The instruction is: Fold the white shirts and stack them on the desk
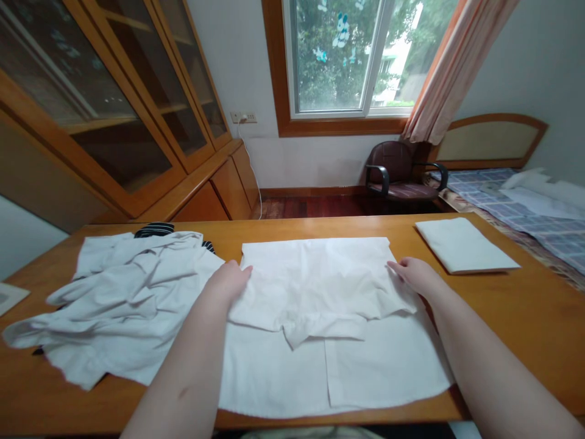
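A white shirt (315, 286) lies on the wooden table in front of me, its upper part folded down over the lower part. What looks like the collar (301, 332) hangs toward me near the middle. At the left side edge of the folded layer, my left hand (232, 280) grips the fabric between thumb and fingers. My right hand (415, 275) pinches the opposite side edge at about the same height. Both hands are closed, and the fingertips are partly hidden by cloth.
A loose pile of white clothes (137, 292) covers the table's left side, with a black striped cloth (155, 229) showing behind it. A flat folded white cloth (464, 245) lies at the right. Beyond the table (516, 329) are a cabinet (219, 195), a chair (397, 167) and a bed (525, 201).
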`<action>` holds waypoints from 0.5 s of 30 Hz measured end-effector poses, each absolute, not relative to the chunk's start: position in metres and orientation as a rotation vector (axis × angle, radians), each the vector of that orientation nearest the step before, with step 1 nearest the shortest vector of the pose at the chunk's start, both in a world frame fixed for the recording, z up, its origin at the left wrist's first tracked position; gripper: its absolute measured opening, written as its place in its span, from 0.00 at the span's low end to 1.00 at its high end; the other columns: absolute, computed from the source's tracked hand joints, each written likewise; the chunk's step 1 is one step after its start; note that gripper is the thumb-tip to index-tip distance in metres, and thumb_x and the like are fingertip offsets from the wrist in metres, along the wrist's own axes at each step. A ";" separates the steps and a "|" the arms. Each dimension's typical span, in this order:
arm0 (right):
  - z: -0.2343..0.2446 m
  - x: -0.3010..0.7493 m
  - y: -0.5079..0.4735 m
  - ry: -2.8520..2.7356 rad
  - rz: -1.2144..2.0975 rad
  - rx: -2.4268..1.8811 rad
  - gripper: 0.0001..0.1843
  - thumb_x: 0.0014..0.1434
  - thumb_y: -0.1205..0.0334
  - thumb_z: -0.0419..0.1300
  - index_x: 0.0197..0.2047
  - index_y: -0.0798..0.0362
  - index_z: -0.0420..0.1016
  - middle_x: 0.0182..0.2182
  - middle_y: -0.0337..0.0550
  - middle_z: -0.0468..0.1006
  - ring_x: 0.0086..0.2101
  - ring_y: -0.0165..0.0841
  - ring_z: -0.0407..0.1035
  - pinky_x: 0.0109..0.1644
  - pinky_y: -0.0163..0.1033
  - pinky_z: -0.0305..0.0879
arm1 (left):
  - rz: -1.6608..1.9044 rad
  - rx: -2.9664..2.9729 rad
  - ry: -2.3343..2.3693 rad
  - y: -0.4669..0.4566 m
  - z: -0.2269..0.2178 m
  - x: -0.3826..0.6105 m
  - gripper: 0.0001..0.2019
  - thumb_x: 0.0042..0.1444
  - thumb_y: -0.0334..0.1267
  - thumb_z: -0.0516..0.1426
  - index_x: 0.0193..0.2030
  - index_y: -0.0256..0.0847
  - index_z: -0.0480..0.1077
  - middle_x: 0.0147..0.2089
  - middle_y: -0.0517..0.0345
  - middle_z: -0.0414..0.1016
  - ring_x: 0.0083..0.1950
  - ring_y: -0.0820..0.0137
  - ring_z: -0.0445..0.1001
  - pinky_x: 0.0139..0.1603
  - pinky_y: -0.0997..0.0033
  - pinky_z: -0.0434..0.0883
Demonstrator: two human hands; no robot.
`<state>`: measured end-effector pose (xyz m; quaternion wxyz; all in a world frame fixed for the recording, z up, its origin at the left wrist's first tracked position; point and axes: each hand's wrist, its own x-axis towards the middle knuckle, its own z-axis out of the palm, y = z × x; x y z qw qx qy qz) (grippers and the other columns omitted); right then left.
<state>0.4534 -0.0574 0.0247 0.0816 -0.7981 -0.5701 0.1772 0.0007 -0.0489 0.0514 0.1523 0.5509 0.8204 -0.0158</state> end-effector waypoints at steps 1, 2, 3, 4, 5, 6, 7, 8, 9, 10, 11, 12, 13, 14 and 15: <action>0.021 0.454 -0.055 -1.698 0.551 -2.424 0.23 0.55 0.42 0.52 0.31 0.55 0.72 0.28 0.50 0.77 0.30 0.39 0.71 0.30 0.38 0.58 | -0.021 1.562 2.363 -0.043 0.043 -0.002 0.24 0.57 0.50 0.48 0.49 0.31 0.69 0.52 0.35 0.72 0.51 0.51 0.72 0.46 0.61 0.67; 0.018 0.452 -0.054 -1.678 0.536 -2.454 0.24 0.55 0.40 0.52 0.34 0.55 0.72 0.31 0.51 0.77 0.32 0.40 0.71 0.31 0.39 0.59 | 0.029 1.559 2.367 -0.039 0.035 -0.004 0.24 0.58 0.50 0.46 0.48 0.32 0.69 0.51 0.36 0.73 0.50 0.52 0.73 0.45 0.62 0.67; 0.015 0.449 -0.054 -1.660 0.492 -2.478 0.25 0.55 0.40 0.52 0.37 0.56 0.71 0.34 0.53 0.77 0.34 0.42 0.72 0.33 0.39 0.60 | 0.085 1.556 2.377 -0.037 0.027 -0.006 0.24 0.58 0.50 0.45 0.48 0.33 0.69 0.49 0.37 0.74 0.49 0.53 0.74 0.44 0.62 0.68; 0.013 0.445 -0.054 -1.657 0.432 -2.497 0.26 0.56 0.40 0.52 0.41 0.57 0.69 0.37 0.54 0.77 0.36 0.43 0.72 0.34 0.40 0.61 | 0.132 1.556 2.393 -0.035 0.020 -0.006 0.23 0.58 0.51 0.45 0.48 0.34 0.68 0.48 0.38 0.75 0.48 0.53 0.74 0.43 0.62 0.68; 0.011 0.441 -0.054 -1.673 0.363 -2.510 0.27 0.57 0.41 0.51 0.43 0.57 0.68 0.39 0.56 0.76 0.38 0.44 0.72 0.36 0.41 0.62 | 0.164 1.570 2.415 -0.033 0.014 -0.006 0.23 0.58 0.51 0.46 0.49 0.35 0.67 0.47 0.39 0.75 0.48 0.54 0.74 0.43 0.62 0.68; 0.009 0.436 -0.055 -1.702 0.293 -2.516 0.26 0.58 0.42 0.50 0.45 0.58 0.67 0.40 0.57 0.76 0.40 0.45 0.72 0.37 0.42 0.62 | 0.175 1.594 2.439 -0.032 0.010 -0.005 0.22 0.58 0.50 0.47 0.49 0.35 0.66 0.47 0.39 0.75 0.48 0.53 0.74 0.43 0.62 0.68; 0.008 0.433 -0.055 -1.733 0.224 -2.520 0.26 0.60 0.43 0.48 0.46 0.59 0.66 0.41 0.58 0.75 0.41 0.46 0.71 0.39 0.43 0.63 | 0.170 1.629 2.460 -0.031 0.007 -0.004 0.21 0.59 0.49 0.48 0.49 0.34 0.66 0.47 0.38 0.74 0.49 0.53 0.74 0.44 0.61 0.68; 0.006 0.429 -0.054 -1.754 0.159 -2.524 0.25 0.62 0.45 0.46 0.47 0.59 0.65 0.41 0.59 0.75 0.41 0.47 0.71 0.39 0.45 0.63 | 0.156 1.670 2.475 -0.029 0.005 -0.002 0.20 0.59 0.48 0.48 0.50 0.33 0.65 0.48 0.37 0.74 0.49 0.52 0.73 0.44 0.60 0.68; 0.005 0.427 -0.053 -1.761 0.107 -2.531 0.25 0.63 0.46 0.44 0.47 0.60 0.65 0.41 0.60 0.75 0.42 0.47 0.71 0.40 0.46 0.64 | 0.140 1.709 2.485 -0.026 0.005 0.001 0.20 0.60 0.47 0.47 0.50 0.32 0.64 0.48 0.36 0.73 0.50 0.52 0.72 0.45 0.59 0.67; 0.005 0.426 -0.051 -1.757 0.074 -2.540 0.25 0.64 0.47 0.42 0.47 0.61 0.64 0.41 0.60 0.75 0.42 0.48 0.71 0.41 0.46 0.64 | 0.129 1.737 2.491 -0.023 0.005 0.003 0.20 0.61 0.46 0.46 0.51 0.31 0.63 0.49 0.35 0.72 0.51 0.51 0.72 0.46 0.59 0.67; 0.004 0.425 -0.048 -1.750 0.063 -2.550 0.26 0.64 0.47 0.42 0.48 0.61 0.64 0.40 0.60 0.75 0.42 0.48 0.71 0.41 0.47 0.64 | 0.123 1.751 2.493 -0.020 0.005 0.006 0.20 0.61 0.46 0.46 0.51 0.31 0.62 0.49 0.35 0.72 0.51 0.51 0.72 0.46 0.58 0.67; 0.004 0.425 -0.044 -1.744 0.071 -2.561 0.26 0.64 0.46 0.41 0.48 0.61 0.64 0.39 0.60 0.75 0.42 0.48 0.71 0.41 0.48 0.64 | 0.123 1.751 2.493 -0.017 0.006 0.008 0.20 0.61 0.45 0.45 0.51 0.31 0.62 0.50 0.35 0.71 0.51 0.51 0.72 0.46 0.57 0.67; 0.005 0.426 -0.040 -1.733 0.090 -2.574 0.27 0.64 0.46 0.41 0.48 0.60 0.64 0.38 0.59 0.75 0.42 0.48 0.72 0.42 0.48 0.64 | 0.125 1.744 2.491 -0.014 0.007 0.010 0.20 0.62 0.46 0.45 0.52 0.31 0.62 0.50 0.35 0.71 0.51 0.51 0.72 0.46 0.57 0.67; 0.006 0.426 -0.035 -1.714 0.117 -2.591 0.27 0.64 0.45 0.41 0.49 0.60 0.64 0.38 0.59 0.75 0.42 0.48 0.72 0.42 0.48 0.65 | 0.130 1.731 2.493 -0.012 0.008 0.012 0.21 0.62 0.46 0.45 0.52 0.31 0.62 0.51 0.35 0.71 0.51 0.50 0.72 0.46 0.57 0.67; 0.007 0.427 -0.031 -1.683 0.151 -2.611 0.27 0.64 0.44 0.41 0.49 0.59 0.65 0.38 0.59 0.76 0.42 0.48 0.71 0.42 0.49 0.65 | 0.145 1.716 2.501 -0.010 0.008 0.013 0.21 0.61 0.46 0.45 0.52 0.31 0.62 0.51 0.34 0.70 0.51 0.50 0.72 0.46 0.56 0.67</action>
